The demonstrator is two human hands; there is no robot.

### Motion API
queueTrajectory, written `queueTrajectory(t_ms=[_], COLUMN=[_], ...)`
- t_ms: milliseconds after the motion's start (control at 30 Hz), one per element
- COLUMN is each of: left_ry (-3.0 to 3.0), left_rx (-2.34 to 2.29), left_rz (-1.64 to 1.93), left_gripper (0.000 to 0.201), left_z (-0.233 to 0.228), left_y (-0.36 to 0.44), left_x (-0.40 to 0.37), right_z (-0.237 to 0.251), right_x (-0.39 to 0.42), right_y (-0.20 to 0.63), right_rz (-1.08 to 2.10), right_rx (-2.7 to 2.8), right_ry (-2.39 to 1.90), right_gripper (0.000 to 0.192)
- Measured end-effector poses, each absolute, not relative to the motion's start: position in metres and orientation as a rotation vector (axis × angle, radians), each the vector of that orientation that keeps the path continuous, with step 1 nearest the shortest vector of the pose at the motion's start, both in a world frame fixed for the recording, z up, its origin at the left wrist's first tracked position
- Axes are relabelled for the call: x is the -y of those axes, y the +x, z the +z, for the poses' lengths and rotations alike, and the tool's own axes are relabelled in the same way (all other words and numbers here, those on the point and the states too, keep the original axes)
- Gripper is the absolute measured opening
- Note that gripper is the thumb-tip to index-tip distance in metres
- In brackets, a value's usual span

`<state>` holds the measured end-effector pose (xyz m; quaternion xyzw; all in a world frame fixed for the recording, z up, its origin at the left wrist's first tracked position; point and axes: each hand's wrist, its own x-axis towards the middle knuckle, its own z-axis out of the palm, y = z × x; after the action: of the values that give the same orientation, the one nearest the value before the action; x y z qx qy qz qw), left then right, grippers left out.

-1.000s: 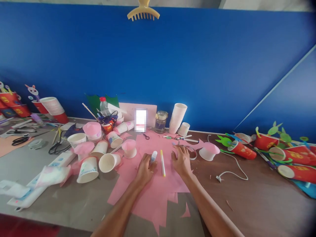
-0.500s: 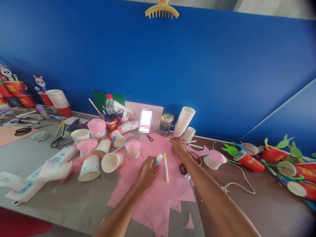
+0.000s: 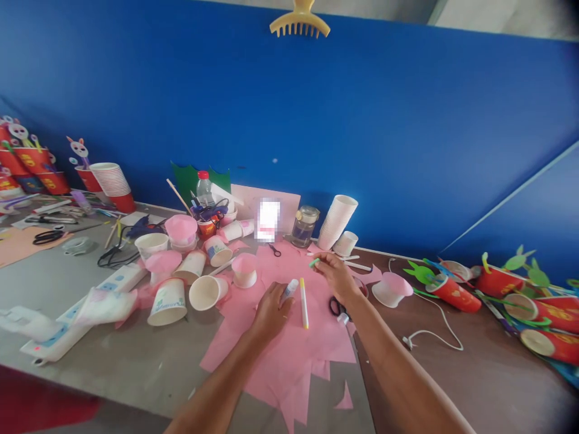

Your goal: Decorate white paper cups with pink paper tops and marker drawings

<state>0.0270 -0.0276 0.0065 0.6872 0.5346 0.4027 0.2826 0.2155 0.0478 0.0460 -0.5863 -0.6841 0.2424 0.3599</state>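
Now lifting a green-tipped pen [image 3: 315, 261] off the pink paper [image 3: 289, 349], right hand [image 3: 337, 276] pulling back from the cup stack [image 3: 335, 220].
Head view: pinching that pen in right fingertips; left hand [image 3: 270, 310] clasping a glue stick [image 3: 290, 290], lying beside a yellow marker [image 3: 303, 294].

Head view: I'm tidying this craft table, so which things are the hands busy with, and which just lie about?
In hand or under the hands:
left hand holding a glue stick
right hand pinching a green-tipped pen
pink paper
yellow marker

Lying about:
scissors
white cup stack
glass jar
red cups
white cable
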Motion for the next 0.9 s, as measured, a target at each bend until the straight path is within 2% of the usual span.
queueTrajectory(t_ms=[133, 233, 300, 467, 567, 700, 900], left_ry=[1.896, 1.921, 1.932, 1.959, 1.957, 1.951, 1.936], left_rx=[-1.422, -1.431, -1.443, -1.419, -1.453, -1.441, -1.426], left_rz=[1.082, 1.114, 1.132, 1.16, 1.137, 1.142, 1.161], left_gripper=[0.008, 0.009, 0.011, 0.018, 0.018, 0.021, 0.023], left_z=[0.003, 0.002, 0.002, -0.002, -0.002, 0.003, 0.003], left_y=[0.027, 0.024, 0.022, 0.021, 0.023, 0.024, 0.021], left_x=[0.025, 0.024, 0.022, 0.022, 0.023, 0.027, 0.027], right_z=[0.042, 0.035, 0.032, 0.031, 0.034, 0.034, 0.03], right_x=[-0.014, -0.003, 0.0, 0.001, -0.005, -0.016, -0.024], right_y=[0.216, 0.223, 0.227, 0.228, 0.224, 0.21, 0.194], right_rz=[0.845, 0.614, 0.39, 0.109, -0.041, 0.059, 0.186], right_rx=[1.48, 1.545, 1.759, 1.98, 2.053, 2.168, 2.168], right_ry=[-1.245, -1.369, -1.517, -1.665, -1.747, -1.653, -1.487], right_gripper=[0.023, 0.017, 0.023, 0.039, 0.038, 0.032, 0.034])
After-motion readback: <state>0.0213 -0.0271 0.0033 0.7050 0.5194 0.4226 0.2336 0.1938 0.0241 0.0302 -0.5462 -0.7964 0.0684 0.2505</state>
